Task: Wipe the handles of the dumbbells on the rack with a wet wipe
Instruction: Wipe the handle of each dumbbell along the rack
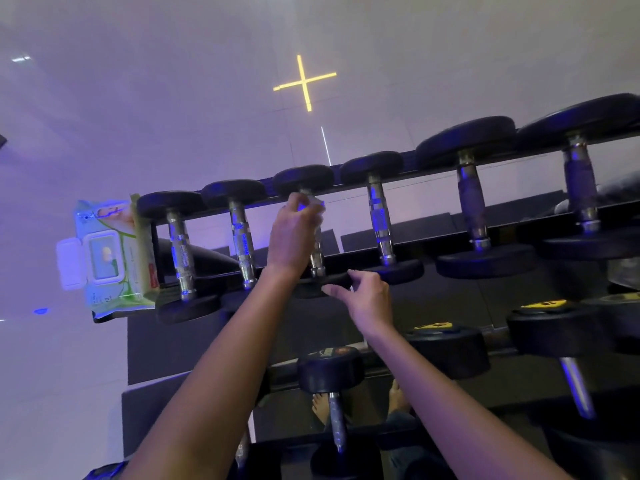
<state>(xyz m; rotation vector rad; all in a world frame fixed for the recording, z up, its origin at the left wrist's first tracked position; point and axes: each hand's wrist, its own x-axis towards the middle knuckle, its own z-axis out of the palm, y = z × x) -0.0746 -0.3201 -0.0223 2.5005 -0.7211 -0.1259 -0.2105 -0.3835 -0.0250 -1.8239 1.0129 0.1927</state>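
Head view.

- Your left hand (294, 233) is curled round the far part of the third dumbbell's handle (317, 259), counting from the left on the top tier. It presses a wet wipe (318, 204) against the metal, and a white corner of the wipe shows past your fingers.
- Your right hand (369, 301) is loosely spread, with thumb and forefinger apart. The tips sit at the near head (308, 289) of the same dumbbell. You cannot tell whether they actually touch it.
- That handle's long axis runs near to far, across the two rails of the rack (433, 180). Its far head (303, 178) sits beyond the far rail.
- Six dumbbells lie side by side on this tier, all pointing the same way, with bigger heads toward the right.
- There are open gaps on both sides of the gripped handle. The neighbouring handles, left (241, 244) and right (381, 226), stand clear of your left hand.
- The wipes pack (110, 258) rests at the left end of the tier, touching the first dumbbell, with its white lid flipped open.
- The lower-tier dumbbells (330, 372) lie below your forearms.
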